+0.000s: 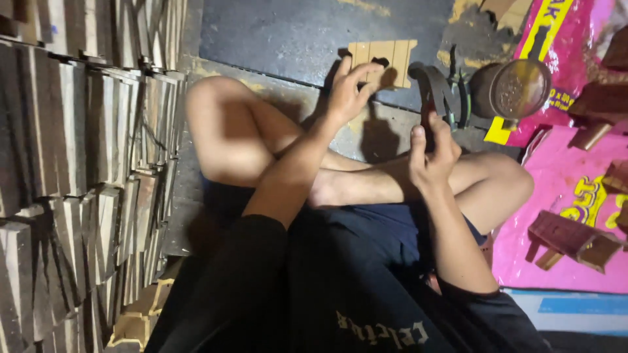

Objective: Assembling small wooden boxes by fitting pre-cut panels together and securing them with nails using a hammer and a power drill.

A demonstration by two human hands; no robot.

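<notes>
I sit cross-legged on the floor. My left hand (350, 88) reaches forward with its fingers spread, just touching a small panel of joined light wooden slats (386, 60) that lies on the dark floor. My right hand (432, 150) is raised above my knee and grips the dark handle of a claw hammer (433, 88), whose curved head points toward the slat panel.
Stacks of wooden slats (85, 170) fill the whole left side. A round tin of small nails (520, 88) and pliers (466, 95) lie beyond the hammer. Dark wooden blocks (572, 238) rest on a pink printed sack (562, 196) at right.
</notes>
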